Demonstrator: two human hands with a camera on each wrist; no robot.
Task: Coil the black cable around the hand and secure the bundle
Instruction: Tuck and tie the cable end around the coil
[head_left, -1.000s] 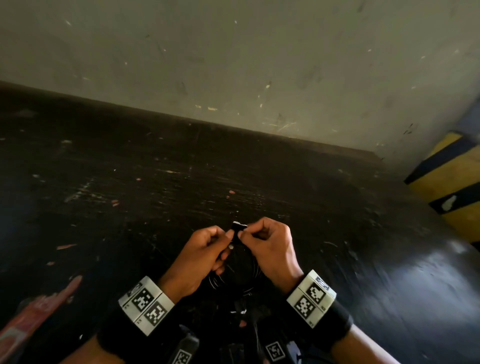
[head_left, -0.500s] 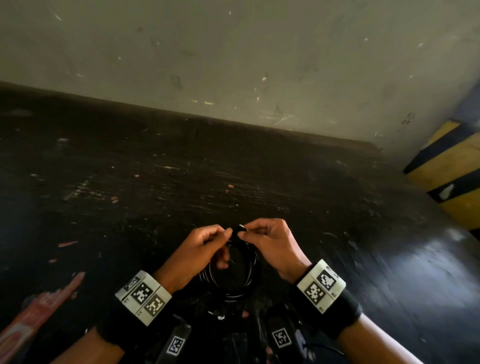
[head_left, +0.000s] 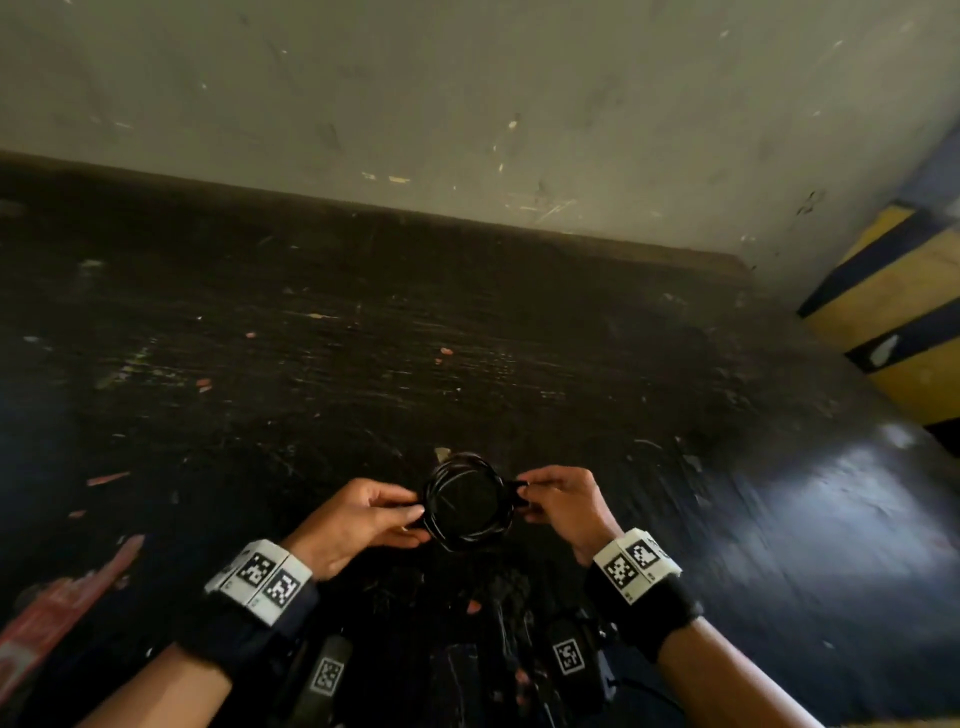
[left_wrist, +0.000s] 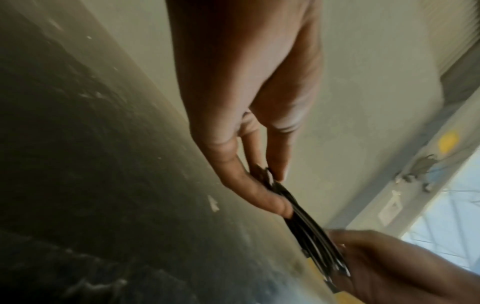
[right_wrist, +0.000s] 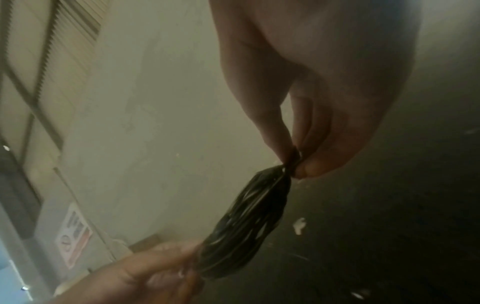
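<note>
Black cable (head_left: 468, 501), wound into a small round coil, hangs between two hands above a dark, scuffed table (head_left: 311, 364). The left hand (head_left: 358, 525) pinches the coil's left edge between thumb and fingertips, while the right hand (head_left: 563, 506) pinches a short dark tab or cable end at its right edge. A second ago both hands met at one point on top of the bundle; they have since drawn apart to opposite sides, and the coil now lies open and flat toward the head camera. That suggests winding is finished and the fastening is being pulled snug or checked. Whether a tie or the cable's own end holds the loops cannot be made out: the right wrist view shows only strands gathered tightly at the thumb and fingertips (right_wrist: 309, 164), and both wrist views are blurred. Dark gear at the head view's bottom edge is unclear.
</note>
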